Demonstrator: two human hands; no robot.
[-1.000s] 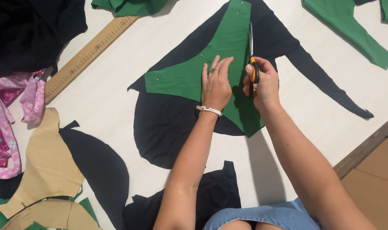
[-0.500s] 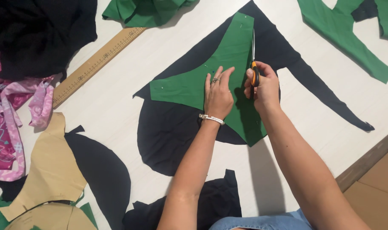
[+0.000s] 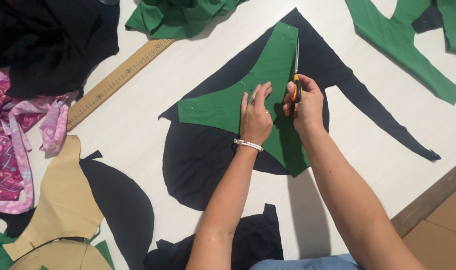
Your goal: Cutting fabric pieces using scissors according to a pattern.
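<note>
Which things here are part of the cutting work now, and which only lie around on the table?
In use: scissors in right hand; green pattern piece under left hand; black fabric.

Lying about: wooden ruler, pink cloth, tan pieces.

Two hands are counted: left hand [image 3: 255,120], right hand [image 3: 305,107]. One pair of scissors [image 3: 296,75] is seen, with orange handles. One wooden ruler [image 3: 119,82] is counted. One green pattern piece [image 3: 223,105] is laid on one black fabric sheet [image 3: 198,160]. One bracelet [image 3: 248,145] is counted. Two tan paper patterns [image 3: 63,205] are seen at lower left. One pink printed cloth [image 3: 8,150] is counted. All is carried by one bench [image 3: 133,130].
</note>
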